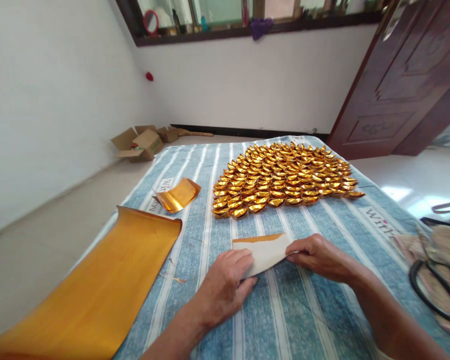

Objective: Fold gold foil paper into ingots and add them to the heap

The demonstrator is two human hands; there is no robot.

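Note:
A small sheet of gold foil paper (pixel 267 253) lies before me, its whitish back facing up and a gold strip showing along the far edge. My left hand (pixel 228 280) grips its left end, fingers on top and thumb at the near edge. At the right end, my right hand (pixel 315 255) pinches the corner between thumb and fingers. Beyond the sheet, many folded gold paper ingots (pixel 281 175) stand in close rows. A short stack of cut gold paper (pixel 180 194) curls to the left of them.
A long gold paper sheet (pixel 93 285) hangs over the left side of the striped cloth (pixel 195 300). Black-handled scissors (pixel 431 285) lie at the right edge. An open cardboard box (pixel 140 145) sits on the floor at the back left; a wooden door (pixel 393 85) stands at the right.

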